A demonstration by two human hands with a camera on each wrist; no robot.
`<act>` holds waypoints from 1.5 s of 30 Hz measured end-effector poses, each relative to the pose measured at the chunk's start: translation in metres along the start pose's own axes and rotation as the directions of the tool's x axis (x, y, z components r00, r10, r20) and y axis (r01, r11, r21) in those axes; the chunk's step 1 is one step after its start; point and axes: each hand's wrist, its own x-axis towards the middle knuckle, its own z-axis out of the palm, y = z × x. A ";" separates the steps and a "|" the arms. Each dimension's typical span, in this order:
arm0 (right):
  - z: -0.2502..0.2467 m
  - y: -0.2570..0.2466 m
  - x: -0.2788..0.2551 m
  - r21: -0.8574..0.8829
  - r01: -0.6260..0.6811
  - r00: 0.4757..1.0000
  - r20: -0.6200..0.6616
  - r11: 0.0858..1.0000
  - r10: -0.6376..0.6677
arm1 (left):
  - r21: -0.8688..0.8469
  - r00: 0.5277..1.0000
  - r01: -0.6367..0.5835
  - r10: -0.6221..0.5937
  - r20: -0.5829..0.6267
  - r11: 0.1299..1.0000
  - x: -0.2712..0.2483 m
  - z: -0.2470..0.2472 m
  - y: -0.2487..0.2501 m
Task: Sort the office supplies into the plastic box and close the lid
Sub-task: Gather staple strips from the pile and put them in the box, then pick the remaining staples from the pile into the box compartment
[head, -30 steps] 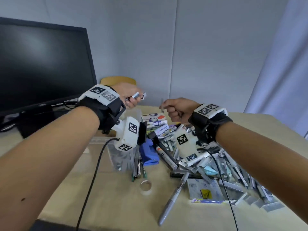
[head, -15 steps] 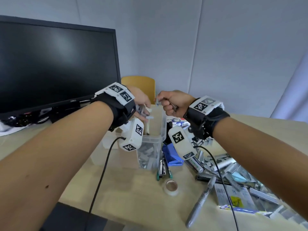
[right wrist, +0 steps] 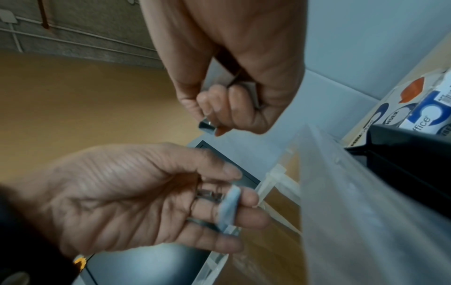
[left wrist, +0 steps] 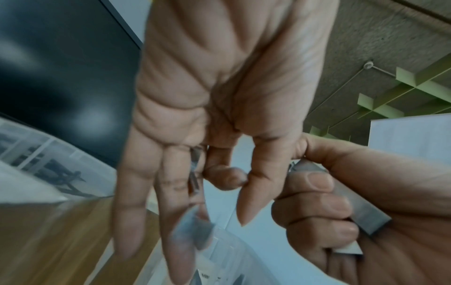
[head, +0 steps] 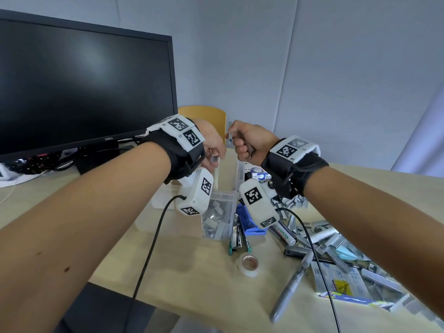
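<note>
A clear plastic box (head: 222,195) stands open at mid-table with grey staple strips (head: 216,219) inside. Both hands hover close together just above it. My left hand (head: 213,155) has its fingers mostly straight and pointing down; thumb and bent forefinger still pinch staple strips (right wrist: 209,193) against the fingers. One blurred strip (left wrist: 192,231) is slipping off toward the box (left wrist: 231,250). My right hand (head: 247,143) is a fist that grips a staple strip (left wrist: 356,212); its end pokes out by the thumb (right wrist: 207,125). No lid is clearly visible.
A heap of loose staple strips (head: 336,239) covers the table right of the box, with a grey marker (head: 290,284), a tape roll (head: 249,263), a stapler (head: 237,239) and a blue item (head: 248,222). A monitor (head: 84,80) stands at the left.
Both hands travelled left from above the heap to above the box. My left hand's fingers straightened and strips started dropping from it. The right fist stayed closed.
</note>
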 end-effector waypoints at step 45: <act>-0.043 0.019 -0.013 -0.526 0.269 0.962 0.104 0.807 -0.252 | -0.353 0.739 -0.420 0.089 -0.668 0.836 -0.061 0.027 -0.031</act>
